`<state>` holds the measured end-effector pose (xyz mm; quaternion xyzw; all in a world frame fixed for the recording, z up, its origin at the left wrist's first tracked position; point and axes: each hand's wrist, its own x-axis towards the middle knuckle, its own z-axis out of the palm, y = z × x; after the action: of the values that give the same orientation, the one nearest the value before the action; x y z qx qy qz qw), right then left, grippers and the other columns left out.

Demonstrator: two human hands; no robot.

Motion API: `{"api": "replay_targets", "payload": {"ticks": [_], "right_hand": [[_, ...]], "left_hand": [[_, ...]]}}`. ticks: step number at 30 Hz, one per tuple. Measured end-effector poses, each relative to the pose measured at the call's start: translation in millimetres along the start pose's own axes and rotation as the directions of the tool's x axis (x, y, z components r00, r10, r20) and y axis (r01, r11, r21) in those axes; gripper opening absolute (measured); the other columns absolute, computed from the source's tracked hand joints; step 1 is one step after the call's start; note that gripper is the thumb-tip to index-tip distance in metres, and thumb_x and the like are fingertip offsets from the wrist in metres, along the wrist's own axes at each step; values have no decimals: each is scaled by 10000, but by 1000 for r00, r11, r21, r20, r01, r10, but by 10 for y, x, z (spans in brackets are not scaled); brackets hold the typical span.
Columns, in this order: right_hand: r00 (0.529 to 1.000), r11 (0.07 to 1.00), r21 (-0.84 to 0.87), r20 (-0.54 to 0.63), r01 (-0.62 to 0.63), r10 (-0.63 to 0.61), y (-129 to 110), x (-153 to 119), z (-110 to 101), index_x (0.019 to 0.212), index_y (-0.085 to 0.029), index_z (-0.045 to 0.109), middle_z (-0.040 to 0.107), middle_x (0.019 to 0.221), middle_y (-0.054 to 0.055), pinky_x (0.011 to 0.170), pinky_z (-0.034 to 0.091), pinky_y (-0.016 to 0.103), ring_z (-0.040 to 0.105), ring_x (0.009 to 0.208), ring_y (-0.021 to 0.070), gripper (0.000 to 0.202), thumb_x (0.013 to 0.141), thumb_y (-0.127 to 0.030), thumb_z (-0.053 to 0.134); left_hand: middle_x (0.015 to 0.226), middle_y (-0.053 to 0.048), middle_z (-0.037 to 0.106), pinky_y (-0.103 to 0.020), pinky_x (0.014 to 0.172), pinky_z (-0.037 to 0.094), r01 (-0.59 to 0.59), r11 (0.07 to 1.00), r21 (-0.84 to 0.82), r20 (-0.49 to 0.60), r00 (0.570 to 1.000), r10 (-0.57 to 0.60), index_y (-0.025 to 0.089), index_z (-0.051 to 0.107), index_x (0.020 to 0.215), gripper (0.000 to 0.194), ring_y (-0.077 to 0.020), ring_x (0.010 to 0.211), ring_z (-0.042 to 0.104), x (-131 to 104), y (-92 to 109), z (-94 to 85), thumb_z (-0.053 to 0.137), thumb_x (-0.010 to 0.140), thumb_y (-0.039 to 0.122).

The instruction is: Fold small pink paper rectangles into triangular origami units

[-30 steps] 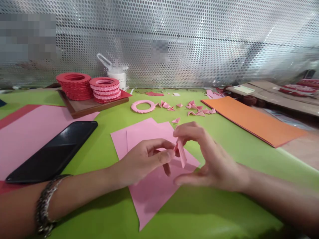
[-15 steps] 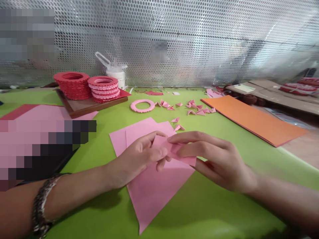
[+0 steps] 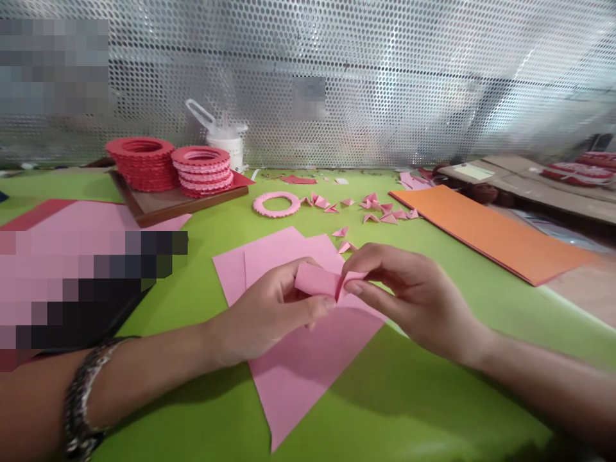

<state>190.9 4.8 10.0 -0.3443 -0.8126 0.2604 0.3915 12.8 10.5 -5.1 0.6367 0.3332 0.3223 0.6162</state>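
Note:
Between my hands is a small piece of pink paper, creased and bent up toward its right end. My left hand grips its left part, thumb along the lower edge and fingers mostly hidden behind. On the right end, my right hand pinches the bent-up flap between thumb and fingers. Below them lie overlapping larger pink sheets on the green table. Small folded pink triangles sit just beyond my right hand, with several more farther back.
A pink paper ring lies behind the sheets. At back left, a brown tray holds stacks of red and pink rings near a white cup. Orange sheets lie at right; a perforated metal wall stands behind.
My right hand has gone from fingers laid over the paper's right part to pinching that end, which is now bent up. My left hand keeps its hold.

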Motion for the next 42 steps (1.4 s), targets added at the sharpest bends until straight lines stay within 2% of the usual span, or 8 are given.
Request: {"api": "replay_targets", "payload": {"ticks": [2, 5, 13, 20, 27, 32, 38, 42], "right_hand": [[995, 994, 62, -15, -92, 94, 5, -9, 30, 755, -153, 529, 565, 677, 22, 544, 459, 219, 536, 621, 105, 57, 791, -196, 534], [989, 983, 112, -25, -145, 149, 7, -12, 53, 758, -148, 523, 567, 684, 23, 538, 457, 218, 539, 618, 104, 68, 791, -206, 536], [984, 972, 159, -24, -173, 179, 20, -22, 73, 773, -140, 513, 575, 726, 31, 558, 468, 212, 554, 644, 103, 87, 822, -212, 506], [987, 981, 124, -44, -151, 158, 49, -17, 85, 754, -147, 504, 565, 712, 18, 554, 452, 199, 542, 634, 93, 65, 815, -171, 500], [977, 962, 190, -41, -197, 209, 23, -12, 116, 742, -125, 516, 568, 690, 30, 559, 472, 204, 559, 624, 98, 83, 798, -186, 521], [972, 953, 206, -26, -223, 233, 29, -2, 116, 733, -127, 513, 568, 680, 29, 560, 477, 210, 563, 626, 101, 104, 797, -208, 530], [942, 920, 207, 121, -334, 314, 31, 10, 61, 781, -141, 505, 572, 631, -8, 531, 469, 178, 576, 569, 75, 53, 797, -185, 529], [896, 908, 138, 278, -394, 346, 38, 11, 50, 676, -123, 536, 568, 582, -7, 491, 447, 156, 546, 514, 57, 179, 823, -216, 493]], "left_hand": [[593, 66, 423, -155, 429, 347, -23, 999, 45, -11, 1000, 24, 177, 492, 704, 57, -42, 465, 373, -5, 3, 13, 503, 749, 142], [597, 69, 424, -149, 423, 333, -31, 997, 75, -30, 999, 33, 176, 503, 727, 48, -43, 473, 382, -3, -3, 25, 500, 763, 144], [719, 29, 551, -169, 510, 385, -68, 984, 166, -79, 993, 82, 159, 586, 788, 66, -66, 572, 464, 9, -20, 5, 521, 792, 173], [816, 11, 587, -200, 708, 436, -117, 978, 174, -84, 988, 133, 163, 587, 802, 60, -112, 803, 547, 15, -31, 10, 529, 790, 156], [793, 29, 603, -178, 694, 436, -108, 977, 182, -107, 986, 128, 180, 598, 854, 88, -102, 773, 557, 4, -36, 13, 565, 773, 175], [766, 23, 607, -174, 690, 424, -107, 970, 216, -104, 986, 132, 166, 602, 773, 95, -100, 758, 551, 7, -32, 11, 513, 804, 171], [690, 28, 569, -206, 605, 425, -49, 967, 250, -158, 983, 90, 164, 551, 773, 63, -117, 678, 544, -4, -57, -1, 519, 791, 215], [668, 30, 555, -213, 588, 423, -77, 963, 258, -138, 984, 115, 167, 539, 754, 77, -114, 648, 536, -8, -66, -11, 482, 799, 191]]}}
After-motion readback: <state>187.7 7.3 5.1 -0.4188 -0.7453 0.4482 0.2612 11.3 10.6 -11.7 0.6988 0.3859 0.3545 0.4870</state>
